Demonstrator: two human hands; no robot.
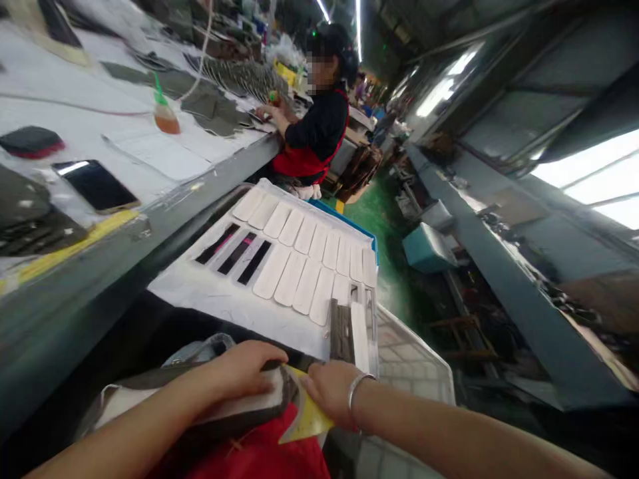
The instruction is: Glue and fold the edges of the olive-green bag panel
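At the bottom of the head view, over a red apron (259, 456), both of the person's hands were met on one piece of work. The left hand (244, 369) was laid flat, fingers close together and curled slightly downward, on a white padded strip with a dark edge (249, 407), which was pressed under the palm. The strip's long axis was run from lower left toward the right, so that its near end was brought up against the right hand (332, 392). The right hand, marked by a silver bracelet (360, 386) at the wrist, was set knuckles up, with its fingers folded narrow onto a yellow sheet (309, 419) just beside the strip's end; whether the sheet was actually pinched could not be told, since the fingertips were hidden. Of the two hands, the left was placed squarely on the strip, while the right was touching only its tip and the yellow sheet.

Just beyond the hands, a white board (210, 289) was tilted away, on which rows of white oblong pieces (299, 263) and three dark strips (234, 253) were laid. A dark ribbed piece (341, 332) was stood near the right hand. Farther off, a co-worker (319, 126) was seated at a long workbench (164, 156), where a phone (94, 185) and a small bottle (164, 116) were seen.
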